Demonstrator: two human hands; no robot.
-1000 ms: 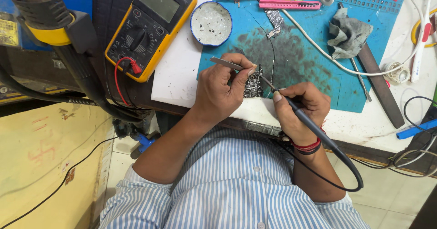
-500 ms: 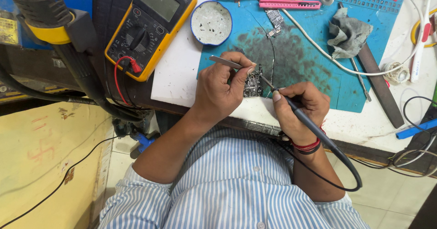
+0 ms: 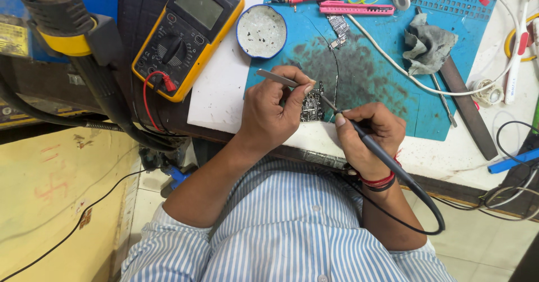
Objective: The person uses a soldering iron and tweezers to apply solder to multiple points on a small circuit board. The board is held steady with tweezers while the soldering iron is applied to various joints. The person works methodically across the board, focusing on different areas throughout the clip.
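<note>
We are wearing a shirt (image 3: 292, 231) with fine blue and white vertical stripes (small pale buttons are running down its front), its short sleeves ending above our elbows. Our right hand (image 3: 368, 136) is carrying red thread bands (image 3: 379, 180) and a dark band at the wrist; our left hand (image 3: 272, 111) is showing nothing worn.
</note>
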